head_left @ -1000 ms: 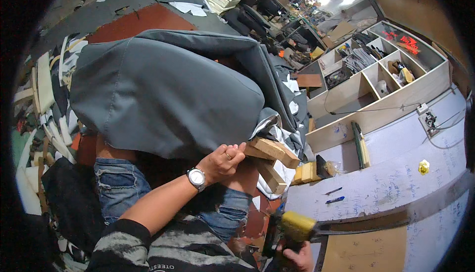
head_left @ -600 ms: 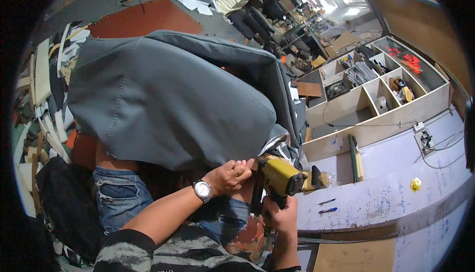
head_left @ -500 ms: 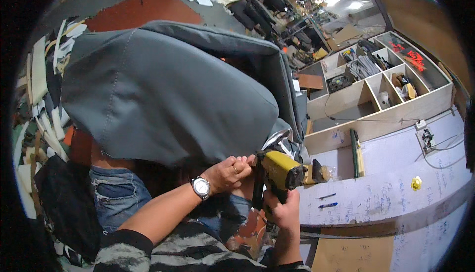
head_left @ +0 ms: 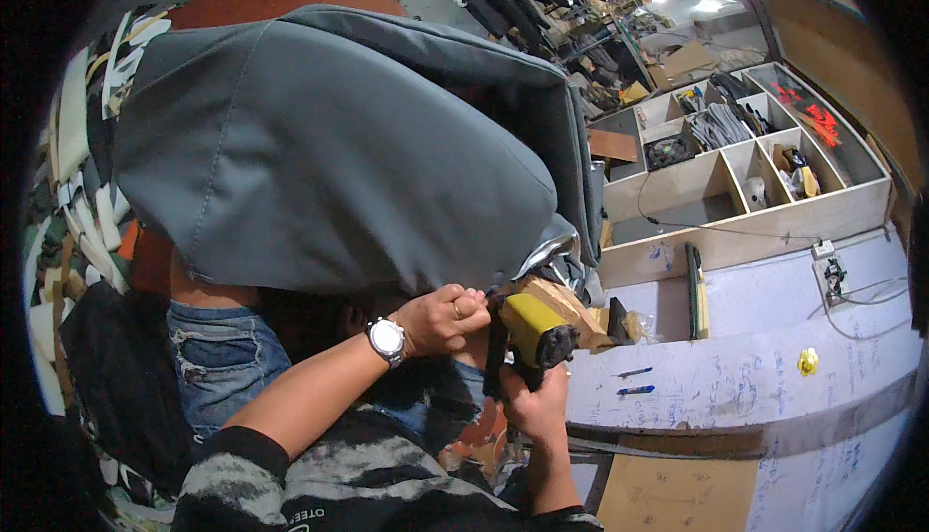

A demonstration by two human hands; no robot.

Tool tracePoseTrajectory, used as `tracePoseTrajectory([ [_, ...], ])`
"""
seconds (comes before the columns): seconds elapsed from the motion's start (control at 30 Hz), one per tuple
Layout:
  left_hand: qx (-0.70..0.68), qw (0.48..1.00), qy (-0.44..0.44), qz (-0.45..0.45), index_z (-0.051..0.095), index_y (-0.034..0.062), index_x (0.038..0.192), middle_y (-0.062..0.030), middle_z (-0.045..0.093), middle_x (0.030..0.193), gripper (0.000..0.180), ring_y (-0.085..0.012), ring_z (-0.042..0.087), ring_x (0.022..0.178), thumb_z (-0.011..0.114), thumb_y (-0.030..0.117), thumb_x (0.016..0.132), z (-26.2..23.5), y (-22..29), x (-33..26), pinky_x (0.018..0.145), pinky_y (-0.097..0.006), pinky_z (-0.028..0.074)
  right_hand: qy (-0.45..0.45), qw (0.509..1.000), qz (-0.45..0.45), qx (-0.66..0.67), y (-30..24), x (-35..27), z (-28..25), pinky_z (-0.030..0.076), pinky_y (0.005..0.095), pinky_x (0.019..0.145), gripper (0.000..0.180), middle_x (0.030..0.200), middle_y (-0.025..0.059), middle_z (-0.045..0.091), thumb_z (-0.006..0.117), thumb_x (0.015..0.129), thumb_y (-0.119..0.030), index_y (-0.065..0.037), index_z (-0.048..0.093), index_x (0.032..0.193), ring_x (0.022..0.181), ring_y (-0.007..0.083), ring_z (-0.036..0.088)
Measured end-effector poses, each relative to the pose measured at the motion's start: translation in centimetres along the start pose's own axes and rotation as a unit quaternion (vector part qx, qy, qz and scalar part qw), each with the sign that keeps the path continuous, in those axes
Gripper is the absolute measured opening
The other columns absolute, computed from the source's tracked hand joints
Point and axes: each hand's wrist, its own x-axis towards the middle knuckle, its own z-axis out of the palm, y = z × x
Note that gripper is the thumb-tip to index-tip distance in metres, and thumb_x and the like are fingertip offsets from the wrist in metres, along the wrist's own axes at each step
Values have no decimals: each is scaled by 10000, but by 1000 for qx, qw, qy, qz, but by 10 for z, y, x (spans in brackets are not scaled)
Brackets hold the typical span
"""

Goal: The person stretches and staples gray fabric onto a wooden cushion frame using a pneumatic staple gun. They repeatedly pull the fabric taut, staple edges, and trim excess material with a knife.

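Observation:
A large grey upholstery cover (head_left: 358, 164), leather-like with a stitched seam, drapes over a bulky seat-shaped piece in front of my knees. My left hand (head_left: 445, 319), with a watch on its wrist, is closed in a pinch at the cover's near edge. The fingertips are partly hidden, but they appear to hold the material. In my right hand (head_left: 538, 404) is a yellow and black staple gun (head_left: 538, 327), gripped by its handle. Its black nose stands right beside my left fingers. Whether the nose touches the cover cannot be made out. Behind the gun shows a wooden block (head_left: 561, 302).
On the right, a white written-on worktop (head_left: 677, 406) carries two pens (head_left: 636, 390) and a yellow flower-shaped item (head_left: 807, 362). Beyond stands a wooden compartment tray (head_left: 735, 227) with tools and cables. A power strip (head_left: 828, 271) trails wires. Foam and fabric scraps (head_left: 82, 203) pile up at left.
The grey cover and my left hand have shifted up and away from me. The staple gun has moved slightly left, showing more of the wooden block. Both hands keep their hold.

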Motion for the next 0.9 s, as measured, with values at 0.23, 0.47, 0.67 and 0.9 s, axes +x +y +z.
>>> tracePoseTrajectory([
  [0.23, -233, 933, -65, -267, 660, 20, 1280, -141, 664, 1048, 429, -294, 672, 890, 783, 182, 901, -59, 7, 47, 780, -387, 568, -63, 988, 92, 111, -42, -32, -108, 506, 409, 1055, 668, 1312, 141, 671, 817, 821, -109, 26, 553, 1420, 1202, 241, 645],
  [0.47, -144, 932, -124, -310, 627, -30, 1263, -171, 631, 965, 465, -347, 715, 856, 765, 243, 912, -47, -17, 140, 708, -445, 592, 134, 978, -160, 19, -63, -4, -197, 548, 384, 976, 612, 1221, 189, 707, 802, 855, -11, 69, 543, 1403, 1106, 252, 694],
  [0.67, -87, 917, -265, -285, 695, -9, 903, -179, 689, 881, 89, -333, 743, 783, 651, 59, 866, -16, -12, 176, 650, -422, 621, 37, 984, -169, -34, -81, 84, -198, 516, 281, 857, 419, 1084, 115, 705, 640, 905, -12, 61, 601, 1315, 948, 155, 664],
  [0.9, -180, 893, -276, -305, 672, 14, 990, -157, 675, 969, 187, -340, 626, 986, 720, 114, 840, -5, 42, 157, 904, -416, 513, 1, 985, -170, -20, -66, 137, -171, 542, 301, 806, 387, 1002, 113, 747, 703, 900, -40, 73, 617, 1261, 883, 153, 685],
])
